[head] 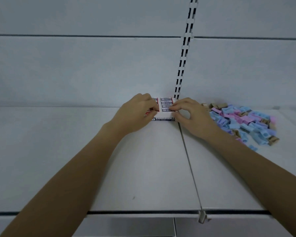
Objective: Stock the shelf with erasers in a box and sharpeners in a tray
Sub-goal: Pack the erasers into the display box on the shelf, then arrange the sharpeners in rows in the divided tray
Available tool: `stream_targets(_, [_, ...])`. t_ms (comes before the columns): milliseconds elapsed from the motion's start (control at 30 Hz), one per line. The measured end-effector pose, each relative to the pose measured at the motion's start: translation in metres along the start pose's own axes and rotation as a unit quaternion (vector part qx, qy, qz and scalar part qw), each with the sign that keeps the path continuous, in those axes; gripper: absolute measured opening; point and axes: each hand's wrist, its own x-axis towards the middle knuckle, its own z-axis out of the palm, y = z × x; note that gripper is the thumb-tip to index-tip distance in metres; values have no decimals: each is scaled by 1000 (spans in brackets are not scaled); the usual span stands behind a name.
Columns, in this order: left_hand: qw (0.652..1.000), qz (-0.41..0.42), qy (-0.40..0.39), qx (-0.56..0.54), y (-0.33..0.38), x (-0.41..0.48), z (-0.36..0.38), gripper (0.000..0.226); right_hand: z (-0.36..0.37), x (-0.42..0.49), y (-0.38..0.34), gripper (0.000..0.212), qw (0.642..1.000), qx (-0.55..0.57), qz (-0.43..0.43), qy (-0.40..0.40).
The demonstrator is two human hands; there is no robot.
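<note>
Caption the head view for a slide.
Left hand and right hand arrange erasers in the box on the shelf; sharpeners heaped at right.

Two arms only. Both the left hand (135, 113) and right hand (190, 115) are bare. The left forearm (72, 171) and right forearm (256, 166) are also bare, from wrist to frame edge, slim and smooth. Fingers are slender; nails are too blurred to tell.

Slotted upright (184, 53) (pale back panel (92, 65))
</note>
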Motion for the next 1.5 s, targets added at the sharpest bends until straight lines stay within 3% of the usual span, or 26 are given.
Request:
stream_targets(167, [996, 19, 28, 87, 1, 0, 6, 26, 4, -1, -1, 18, 998, -59, -25, -3])
stream_targets(267, [989, 2, 64, 133, 6, 6, 14, 33, -1, 3, -12, 19, 1000, -19, 4, -2])
stream_targets(400, [994, 25, 80, 66, 28, 22, 17, 24, -35, 9, -13, 25, 996, 1, 87, -13])
stream_targets(467, [997, 60, 37, -13, 41, 34, 16, 19, -64, 3, -4, 22, 994, -30, 104, -23])
stream_targets(567, [985, 101, -102, -96, 60, 53, 20, 28, -101, -19, 12, 26, 979, -113, 150, -79])
stream_targets(700, [965, 125, -221, -66, 84, 71, 31, 37, -118, -51, 24, 44, 966, -153, 168, -126])
stream_targets(833, [962, 108, -250, -27, 92, 71, 41, 43, -113, -49, 28, 46, 967, -148, 106, -179])
stream_targets(1033, [983, 11, -174, -60, 101, 59, 46, 37, -112, -40, 40, 32, 963, -188, -6, -194])
stream_targets(1200, [989, -69, -107, -70, 111, 49, 49, 36, -125, -48, 51, 19, 992, -42, 9, -116])
stream_targets(1300, [990, -94, -84, -61, 118, 44, 50, 34, -128, -52, 50, 15, 996, -10, -1, -87])
stream_targets(1500, [989, -134, -30, -62, 129, 40, 57, 28, -132, -62, 57, 24, 995, 62, -21, -77])
